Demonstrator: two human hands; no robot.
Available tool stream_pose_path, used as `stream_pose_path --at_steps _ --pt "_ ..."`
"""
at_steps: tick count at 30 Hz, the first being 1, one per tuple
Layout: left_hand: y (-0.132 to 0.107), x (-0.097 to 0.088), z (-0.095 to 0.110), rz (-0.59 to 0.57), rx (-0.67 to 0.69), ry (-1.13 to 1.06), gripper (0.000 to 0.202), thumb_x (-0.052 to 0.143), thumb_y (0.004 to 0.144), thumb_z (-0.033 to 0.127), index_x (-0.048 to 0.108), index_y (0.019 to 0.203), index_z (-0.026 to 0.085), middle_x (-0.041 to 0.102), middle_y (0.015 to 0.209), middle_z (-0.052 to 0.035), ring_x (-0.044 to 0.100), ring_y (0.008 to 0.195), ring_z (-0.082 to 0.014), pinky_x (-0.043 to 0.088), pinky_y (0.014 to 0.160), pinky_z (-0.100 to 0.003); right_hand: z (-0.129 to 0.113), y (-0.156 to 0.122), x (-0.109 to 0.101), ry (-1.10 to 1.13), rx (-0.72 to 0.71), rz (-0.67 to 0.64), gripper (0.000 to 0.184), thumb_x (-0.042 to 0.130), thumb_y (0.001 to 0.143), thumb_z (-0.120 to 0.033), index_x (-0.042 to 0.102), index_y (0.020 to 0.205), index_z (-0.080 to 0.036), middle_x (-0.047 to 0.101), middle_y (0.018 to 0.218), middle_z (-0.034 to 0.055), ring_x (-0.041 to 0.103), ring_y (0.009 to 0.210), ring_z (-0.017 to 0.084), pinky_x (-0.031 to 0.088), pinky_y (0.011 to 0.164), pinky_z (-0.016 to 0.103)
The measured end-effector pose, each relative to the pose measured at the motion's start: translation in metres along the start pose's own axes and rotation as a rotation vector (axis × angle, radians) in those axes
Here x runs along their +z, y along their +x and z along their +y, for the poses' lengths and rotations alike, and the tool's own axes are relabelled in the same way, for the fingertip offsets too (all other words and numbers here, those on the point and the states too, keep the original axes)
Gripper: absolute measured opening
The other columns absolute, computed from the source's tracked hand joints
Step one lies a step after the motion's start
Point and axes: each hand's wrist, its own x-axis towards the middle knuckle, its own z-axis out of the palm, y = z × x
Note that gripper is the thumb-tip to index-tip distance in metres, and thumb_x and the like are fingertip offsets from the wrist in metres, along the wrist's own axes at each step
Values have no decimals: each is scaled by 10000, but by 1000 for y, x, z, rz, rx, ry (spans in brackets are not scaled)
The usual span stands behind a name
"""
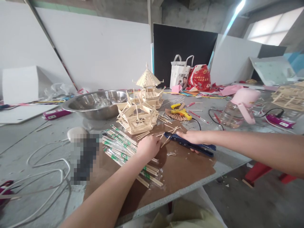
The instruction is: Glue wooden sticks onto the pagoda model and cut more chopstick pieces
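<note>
My right hand (191, 138) is wrapped round a dark blue hand cutter (200, 149), its jaw end pointing left over the brown board. By that jaw end, a thin wooden stick (166, 140) lies at a slant. My left hand (149, 146) is closed in a pinch around a wooden stick (161, 135), close to the cutter. Under and beside my left forearm are wrapped chopsticks (118, 141) in clear and green sleeves. Just behind my hands stands an open stick frame (137, 118), with a roofed stick pavilion (148, 80) at its back.
A brown board (185, 174) covers the table's front part. Behind it lie a yellow glue gun (181, 113) and a pink-lidded bottle (235, 110). A steel basin (95, 109) stands back left. A white cable (47, 172) loops on the left. Bags (199, 77) stand far back.
</note>
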Motion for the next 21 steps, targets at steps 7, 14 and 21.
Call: stream_pose_path --at_steps 7,14,21 --pt "1 2 0 13 4 10 294 348 761 304 628 724 223 636 747 -56 580 708 -205 415 584 -280 2 4 1 -3 6 56 667 143 691 -698 482 595 -131 566 492 88 574 442 194 453 469 316" --pt "0 0 7 62 13 13 303 335 781 304 611 691 219 629 715 -42 580 690 -196 410 572 -271 2 3 4 -42 -1 101 666 147 713 -674 508 646 -119 589 529 99 565 409 181 446 452 302" --pt "4 12 22 59 97 39 299 315 812 294 598 801 199 602 818 -57 566 773 -178 417 661 -270 3 7 6 -102 -8 130 724 120 706 -683 537 727 -90 603 565 130 570 414 191 444 439 303"
